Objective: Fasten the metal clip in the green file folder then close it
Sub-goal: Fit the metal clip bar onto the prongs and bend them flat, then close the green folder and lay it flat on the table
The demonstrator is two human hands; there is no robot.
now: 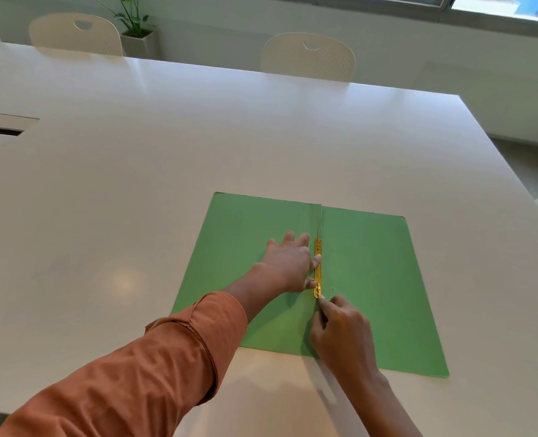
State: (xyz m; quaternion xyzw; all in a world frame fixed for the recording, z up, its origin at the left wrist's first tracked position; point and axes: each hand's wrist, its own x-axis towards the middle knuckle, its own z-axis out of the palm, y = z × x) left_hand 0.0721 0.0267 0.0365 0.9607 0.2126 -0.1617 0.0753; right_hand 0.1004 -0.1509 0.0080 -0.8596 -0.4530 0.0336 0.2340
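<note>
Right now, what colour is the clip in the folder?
Gold-yellow metal clip along the green folder spine, seen in the head view.

The green file folder is lying open on the white table. The left hand is pressing flat beside the gold metal clip, while the right hand is apparently pinching its near end.

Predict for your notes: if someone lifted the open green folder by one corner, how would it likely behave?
The folder looks like thin card lying flat, so it would probably sag and fold at its spine. It seems light for its size. On the glossy table it would likely slide easily when pushed, unless the left hand pins it.
</note>
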